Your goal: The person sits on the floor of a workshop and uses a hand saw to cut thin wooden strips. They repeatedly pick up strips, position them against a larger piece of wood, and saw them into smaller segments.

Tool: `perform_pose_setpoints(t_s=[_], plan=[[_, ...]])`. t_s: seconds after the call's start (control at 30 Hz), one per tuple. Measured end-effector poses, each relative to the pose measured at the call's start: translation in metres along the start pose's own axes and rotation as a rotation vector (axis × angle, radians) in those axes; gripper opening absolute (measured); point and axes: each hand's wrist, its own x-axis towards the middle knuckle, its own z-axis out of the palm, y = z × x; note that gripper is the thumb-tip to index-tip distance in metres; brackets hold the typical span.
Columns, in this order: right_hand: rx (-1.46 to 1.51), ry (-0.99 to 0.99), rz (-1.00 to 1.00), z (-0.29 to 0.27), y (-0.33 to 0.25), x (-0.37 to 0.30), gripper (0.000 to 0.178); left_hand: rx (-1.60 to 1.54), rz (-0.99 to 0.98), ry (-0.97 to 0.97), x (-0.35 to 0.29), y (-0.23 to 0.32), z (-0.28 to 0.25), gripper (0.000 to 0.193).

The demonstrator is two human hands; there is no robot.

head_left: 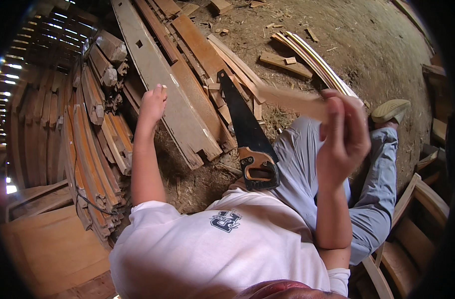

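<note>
r hand (343, 134), right of ctr, pinches a thin wood strip (292, 101) btwn thumb & fingers; strip's blurry, points l toward mid-frame, its r end hidden by the hand. l hand (152, 104), l of ctr, fingers curled, by the long grey board (185, 119); can't tell if it grips anything. handsaw (242, 117) lies mid-frame, handle near the waist. plank stack (90, 164) at far l, partly in shadow.

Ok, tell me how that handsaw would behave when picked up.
The handsaw would probably feel handle-heavy: its wood-coloured grip looks chunky while the black blade narrows toward its tip. That long, flat blade might flex sideways. Its flat shape makes rolling unlikely.
</note>
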Motion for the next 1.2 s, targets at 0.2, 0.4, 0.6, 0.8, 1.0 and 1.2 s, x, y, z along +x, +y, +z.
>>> perform_pose_setpoints(t_s=[0.2, 0.4, 0.6, 0.8, 1.0, 1.2], plan=[[-0.105, -0.020, -0.134, 0.037, 0.030, 0.010, 0.022, -0.007, 0.027, -0.031, -0.002, 0.001, -0.002, 0.052], [-0.744, -1.325, 0.110, 0.071, 0.081, -0.061, 0.060, 0.114, 0.142, -0.048, 0.003, 0.003, 0.016, 0.055], [-0.808, -1.320, 0.181, 0.024, 0.053, -0.043, 0.037, 0.380, 0.287, 0.040, -0.007, 0.009, 0.048, 0.055], [-0.490, -1.090, 0.431, 0.003, 0.072, -0.042, 0.047, 0.091, 0.221, -0.219, -0.018, 0.055, 0.077, 0.050], [0.088, -1.020, 0.500, 0.053, 0.048, -0.077, 0.076, -0.543, 0.245, -0.702, 0.007, 0.211, 0.055, 0.042], [0.164, -0.717, 0.505, 0.079, 0.056, -0.106, 0.051, -0.979, 0.192, -0.454, 0.175, 0.287, 0.049, 0.058]])
